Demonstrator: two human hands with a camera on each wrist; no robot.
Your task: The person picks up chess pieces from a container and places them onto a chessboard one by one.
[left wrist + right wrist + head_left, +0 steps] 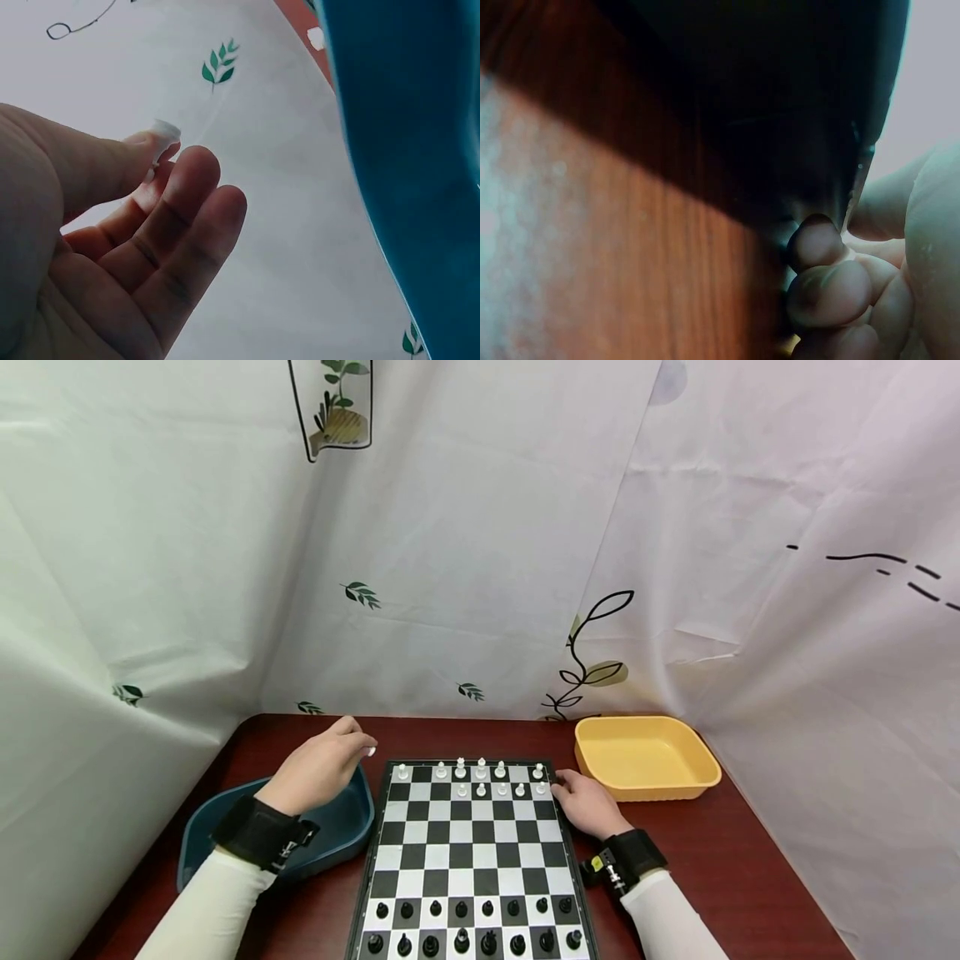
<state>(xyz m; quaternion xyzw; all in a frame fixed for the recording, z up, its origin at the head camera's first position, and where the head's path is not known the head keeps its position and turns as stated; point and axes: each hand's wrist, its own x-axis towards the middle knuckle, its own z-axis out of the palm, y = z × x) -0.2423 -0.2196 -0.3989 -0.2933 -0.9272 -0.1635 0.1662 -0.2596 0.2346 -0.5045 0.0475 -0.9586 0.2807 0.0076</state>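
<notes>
Nearest, at bottom centre, black chess pieces (461,941) stand in two rows along one edge of the chessboard (472,832); bare checkered rows separate them from the white pieces (481,769). At left, the left hand (318,768) pinches a small white object (166,131) over the blue tray (341,822), just beside the board. The right hand (588,804) grips the board's right edge with bent fingers, near the yellow tray (645,756). Dark red table (735,868) meets leaf-printed white cloth (480,527) behind.
</notes>
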